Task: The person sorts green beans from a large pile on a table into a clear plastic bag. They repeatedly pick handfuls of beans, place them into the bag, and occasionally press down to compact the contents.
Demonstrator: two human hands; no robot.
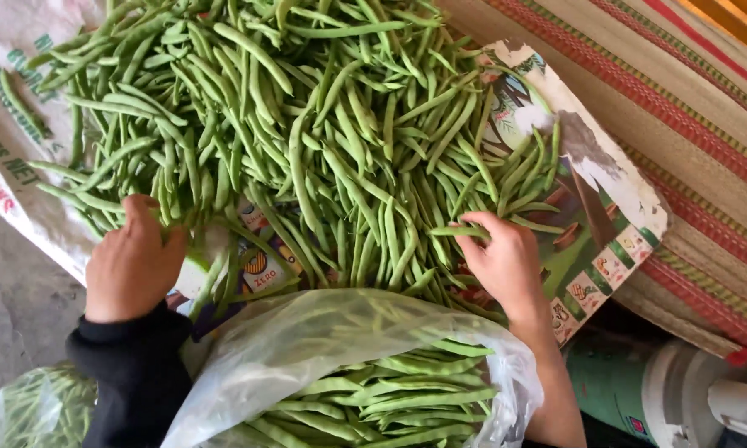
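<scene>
I'm looking straight down on a big heap of green beans (307, 124) spread over a flattened printed cardboard sheet (606, 241), with a white printed sack (17, 166) under its left side. My left hand (133, 265), black sleeve (133, 365) at the wrist, lies on the near left edge of the heap, fingers curled down among the pods; whether it grips any I cannot tell. My right hand (502, 261) sits at the near right edge, fingers pinched together on a single bean (460, 233) that points left. Nearest me, a clear plastic bag (324, 340) gapes open, beans lying inside it. A striped woven mat (697, 149) runs along the far right.
</scene>
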